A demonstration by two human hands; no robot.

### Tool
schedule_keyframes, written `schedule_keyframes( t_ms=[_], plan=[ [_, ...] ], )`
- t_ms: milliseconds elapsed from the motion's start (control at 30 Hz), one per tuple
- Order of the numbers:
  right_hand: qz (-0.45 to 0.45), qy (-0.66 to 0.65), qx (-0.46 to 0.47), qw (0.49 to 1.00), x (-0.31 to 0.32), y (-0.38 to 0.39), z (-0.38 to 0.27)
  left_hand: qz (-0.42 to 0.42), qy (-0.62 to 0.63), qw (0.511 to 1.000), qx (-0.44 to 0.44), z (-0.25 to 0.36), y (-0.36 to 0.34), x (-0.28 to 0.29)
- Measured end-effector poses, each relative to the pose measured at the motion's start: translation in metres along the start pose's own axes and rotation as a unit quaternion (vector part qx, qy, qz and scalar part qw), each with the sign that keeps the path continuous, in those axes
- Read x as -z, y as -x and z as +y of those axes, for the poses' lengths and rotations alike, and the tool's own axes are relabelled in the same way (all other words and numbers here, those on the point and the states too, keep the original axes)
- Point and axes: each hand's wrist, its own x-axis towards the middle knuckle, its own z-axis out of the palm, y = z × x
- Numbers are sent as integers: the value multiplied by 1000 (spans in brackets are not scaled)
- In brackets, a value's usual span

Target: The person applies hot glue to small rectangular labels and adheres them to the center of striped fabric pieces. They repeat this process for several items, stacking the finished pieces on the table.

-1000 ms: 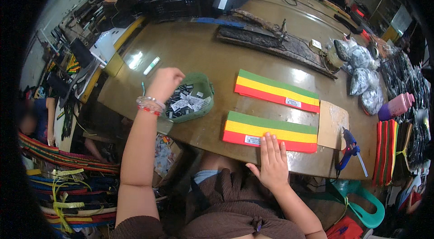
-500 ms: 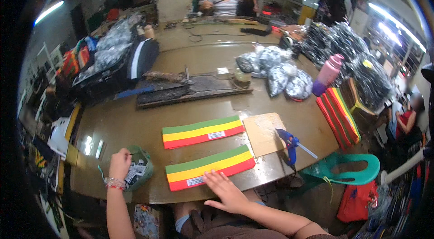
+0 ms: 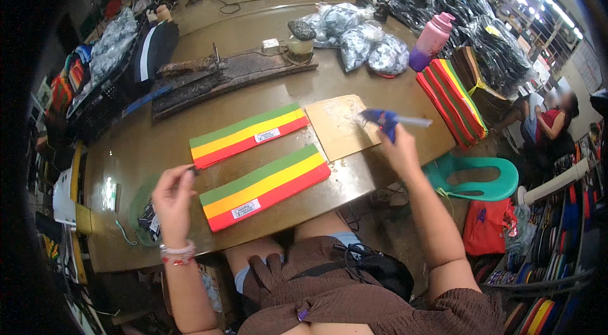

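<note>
My right hand (image 3: 400, 152) is wrapped round the handle of a blue hot glue gun (image 3: 382, 118), with a pale glue stick (image 3: 414, 121) jutting from its back. The gun's nozzle is over a tan board (image 3: 339, 121) with glue bits on it. My left hand (image 3: 172, 199) pinches a small dark piece (image 3: 193, 171), too small to name, by the left ends of two striped strips. The far strip (image 3: 244, 139) and the near strip (image 3: 269, 186) lie flat, green, yellow and red, each with a white label on its red band.
Beside my left wrist stands a green container (image 3: 144, 205) of small labels. A dark wooden block (image 3: 234, 78) lies farther back, near a jar (image 3: 299, 47) and plastic bags (image 3: 373, 44). A pink bottle (image 3: 434, 40), striped stack (image 3: 451, 104) and green stool (image 3: 475, 176) are at right.
My left hand has come out of the green container with a small dark piece. My right hand has left the near strip and picked up the glue gun. The view has shifted.
</note>
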Motion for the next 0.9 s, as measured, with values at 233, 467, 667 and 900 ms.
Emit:
schedule_keyframes(
  t_ms=[233, 467, 667, 900],
  plan=[
    [-190, 324, 39, 926, 57, -41, -78, -98, 125, 980, 119, 29, 20, -80],
    [-127, -86, 258, 954, 21, 67, -135, -114, 216, 956, 161, 34, 24, -94],
    [-82, -86, 255, 960, 8, 76, -139, -124, 187, 962, 156, 36, 26, -97],
    [-159, -41, 201, 966, 15, 70, -119, -98, 140, 978, 119, 30, 23, -102]
  ],
)
